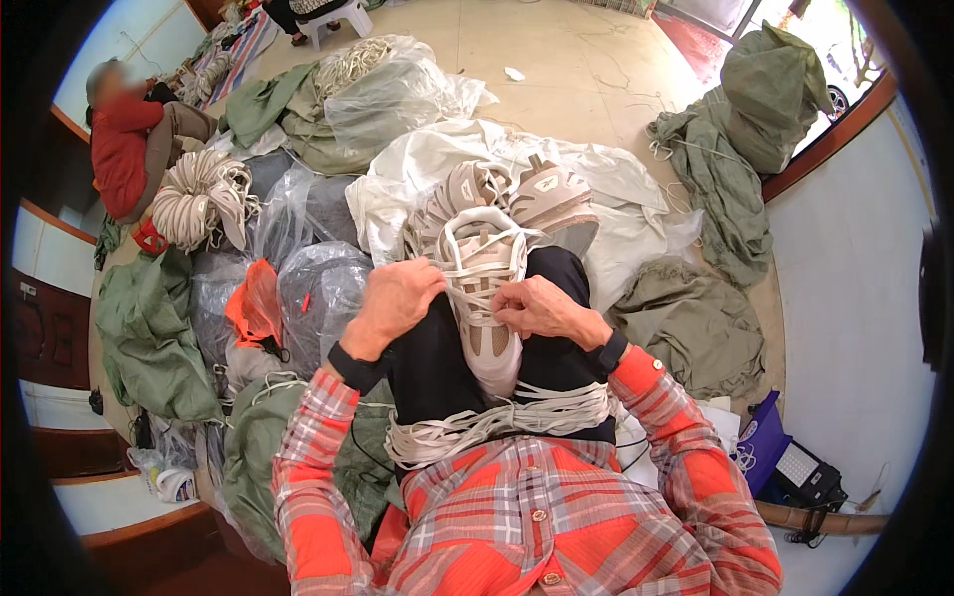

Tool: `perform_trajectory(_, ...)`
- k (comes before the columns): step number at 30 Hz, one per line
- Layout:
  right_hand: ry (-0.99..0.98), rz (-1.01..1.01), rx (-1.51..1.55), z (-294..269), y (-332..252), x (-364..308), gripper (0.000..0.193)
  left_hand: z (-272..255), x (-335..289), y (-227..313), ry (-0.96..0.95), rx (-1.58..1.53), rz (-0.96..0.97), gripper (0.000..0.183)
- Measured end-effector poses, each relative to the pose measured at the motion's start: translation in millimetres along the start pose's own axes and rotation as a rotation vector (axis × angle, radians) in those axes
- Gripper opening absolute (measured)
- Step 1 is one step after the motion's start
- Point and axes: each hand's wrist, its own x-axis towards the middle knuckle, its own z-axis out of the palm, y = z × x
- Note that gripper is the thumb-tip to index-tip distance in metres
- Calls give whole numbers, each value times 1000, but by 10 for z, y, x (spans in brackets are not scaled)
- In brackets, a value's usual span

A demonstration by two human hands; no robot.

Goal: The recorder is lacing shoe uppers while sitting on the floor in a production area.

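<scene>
A beige and white sneaker (492,343) rests between my knees, its toe pointing toward me. White shoelace (481,283) crosses its tongue in several rows. At the shoe's left edge, my left hand (396,300) is closed in a pinch on the lace. My right hand (550,310) lies over the right side of the lacing, thumb and fingertips pinched on the lace near the toe; its fingers partly hide the lower rows. Across my lap lies a thick bundle of loose white laces (437,439). More beige sneakers (553,195) sit just beyond the one I hold.
White sacking (636,199) and green sacks (149,338) surround me. A coil of stacked shoe parts (199,199) lies at left, near a seated person in red (124,149). An orange bag (256,303) rests on plastic-wrapped bundles. A purple box (763,437) stands at right.
</scene>
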Motion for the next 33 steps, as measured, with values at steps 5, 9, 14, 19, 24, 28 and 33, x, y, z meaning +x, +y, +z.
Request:
perform_trajectory(5,-43,127,129,58,-68,-12,17,109,-53,74,195,230,69,10)
perform_trajectory(9,15,224,344,11,-150,33,20,150,-245,-91,189,50,-72,8)
perform_trajectory(14,-15,177,337,126,-374,351,22,-257,-383,-190,60,-106,-162,11)
perform_trajectory(19,-215,18,228,424,-439,553,26,-783,-944,-262,-92,-61,-136,13)
perform_trajectory(24,-146,181,242,242,-378,316,29,-1236,-1980,-820,-96,107,-422,16)
perform_trajectory(28,-166,218,301,237,-470,420,27,-1658,-3611,-1235,-99,446,-754,17)
perform_trajectory(33,-188,217,285,225,-458,567,26,-1988,-4461,-853,-54,702,-1289,15)
